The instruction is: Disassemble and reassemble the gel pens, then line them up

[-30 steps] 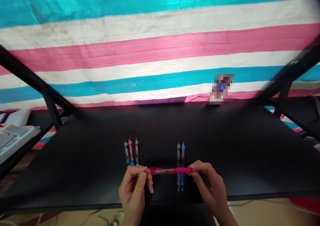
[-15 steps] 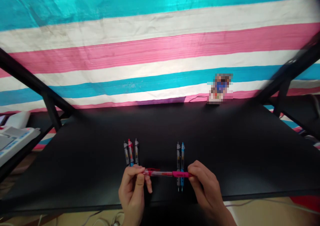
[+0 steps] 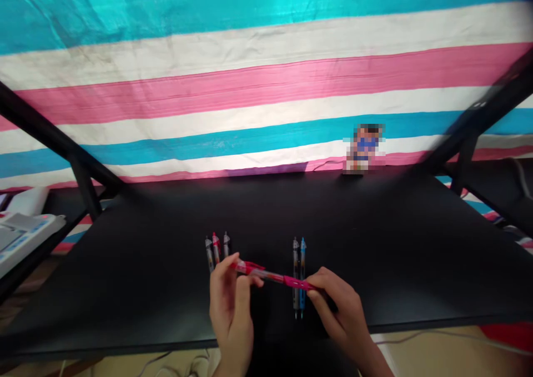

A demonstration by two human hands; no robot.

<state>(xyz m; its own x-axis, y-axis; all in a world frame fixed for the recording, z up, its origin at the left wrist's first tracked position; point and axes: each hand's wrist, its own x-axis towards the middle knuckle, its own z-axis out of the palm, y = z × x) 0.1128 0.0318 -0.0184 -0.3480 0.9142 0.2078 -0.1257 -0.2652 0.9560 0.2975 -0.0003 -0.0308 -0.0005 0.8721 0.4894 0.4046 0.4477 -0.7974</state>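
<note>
Left hand [image 3: 231, 305]: pinching clear end of one pink pen [image 3: 270, 273], tilted between both hands
Right hand [image 3: 341, 310]: pinching same pen's pink grip
Nearby pens: three pens [image 3: 216, 252] side by side beyond left hand; two pens [image 3: 298, 277] crossed by held pen
Beneath: black surface [image 3: 125, 288]

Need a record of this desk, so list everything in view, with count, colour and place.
pink pen: 1, pink and clear, held between both hands
left pen group: 3, grey and red, on desk beyond left hand
right pen pair: 2, grey and blue, on desk under pink pen
desk: 1, black, beneath the pens
striped cloth: 1, teal, white and pink, behind desk
pixelated object: 1, colours obscured, far desk edge
white device: 1, white, far left
left hand: 1, bare, pinching pen
right hand: 1, bare, pinching pen
</note>
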